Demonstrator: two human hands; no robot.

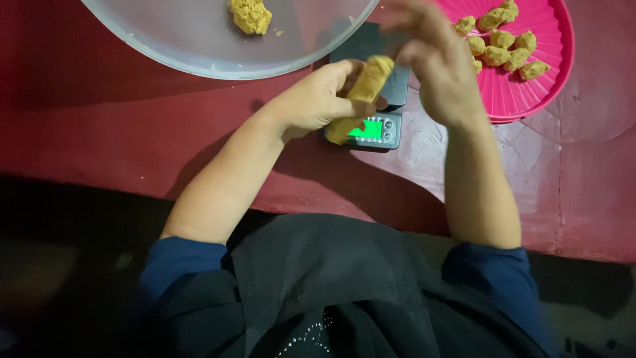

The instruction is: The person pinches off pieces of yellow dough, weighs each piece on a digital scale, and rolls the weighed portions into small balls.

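Observation:
My left hand point(317, 99) is closed around a long roll of yellow dough point(363, 89), held just above a small dark digital scale point(377, 99) with a lit green display. My right hand point(437, 66) hovers blurred to the right of the roll, fingers bent, its fingertips near the roll's top end; whether it touches the dough is unclear. The scale's platform is mostly hidden behind both hands.
A large translucent white bowl point(199, 53) at the top left holds a lump of yellow dough point(250, 16). A pink ribbed plate point(530, 86) at the top right carries several small dough pieces point(501, 48). Everything rests on a dark red surface point(119, 132).

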